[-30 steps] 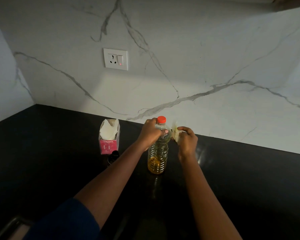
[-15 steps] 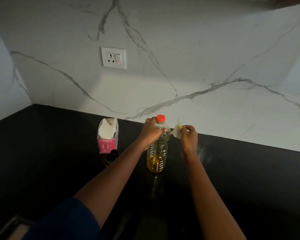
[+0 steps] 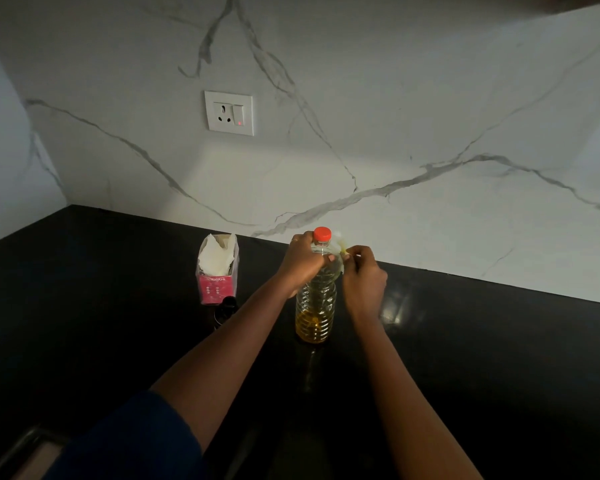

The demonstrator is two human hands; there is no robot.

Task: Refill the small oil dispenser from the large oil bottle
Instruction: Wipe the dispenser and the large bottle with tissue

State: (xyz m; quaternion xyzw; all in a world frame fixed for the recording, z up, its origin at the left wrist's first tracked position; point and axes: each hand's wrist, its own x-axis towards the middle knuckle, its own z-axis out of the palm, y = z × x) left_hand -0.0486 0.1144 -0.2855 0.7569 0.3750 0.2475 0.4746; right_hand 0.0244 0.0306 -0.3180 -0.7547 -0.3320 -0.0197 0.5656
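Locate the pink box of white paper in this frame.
In the head view, the pink box stands on the black counter left of centre, below the wall socket and left of the oil bottle.

Dark blue sleeve (image 3: 129,441), left upper arm

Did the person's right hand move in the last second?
Yes. The right hand has drawn left, toward the red-capped clear plastic oil bottle, itself unmoved beside the pink tissue box.
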